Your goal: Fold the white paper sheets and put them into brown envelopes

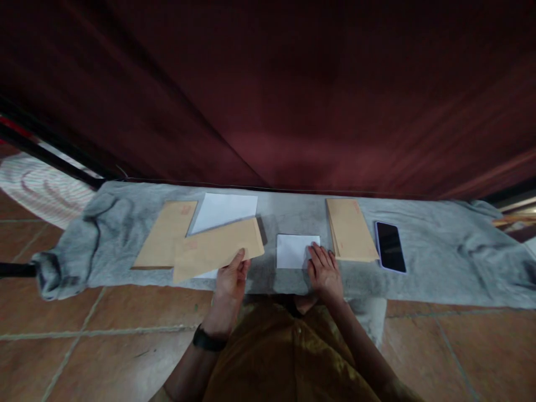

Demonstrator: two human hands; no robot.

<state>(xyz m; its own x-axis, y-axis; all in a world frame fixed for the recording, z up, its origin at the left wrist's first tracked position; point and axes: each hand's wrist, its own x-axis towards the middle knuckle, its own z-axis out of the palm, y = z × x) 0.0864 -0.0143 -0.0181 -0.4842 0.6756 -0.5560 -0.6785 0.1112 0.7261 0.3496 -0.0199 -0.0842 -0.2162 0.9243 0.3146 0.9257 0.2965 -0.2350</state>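
My left hand pinches the near right edge of a brown envelope, which lies tilted over white paper. A second brown envelope lies flat to its left, and a white sheet sits behind both. My right hand rests flat, fingers stretched out, on the right edge of a small folded white paper. A stack of brown envelopes lies just right of that hand.
Everything lies on a grey cloth spread over a tiled floor. A black phone lies right of the envelope stack. A dark red curtain hangs behind. A striped mat shows at far left.
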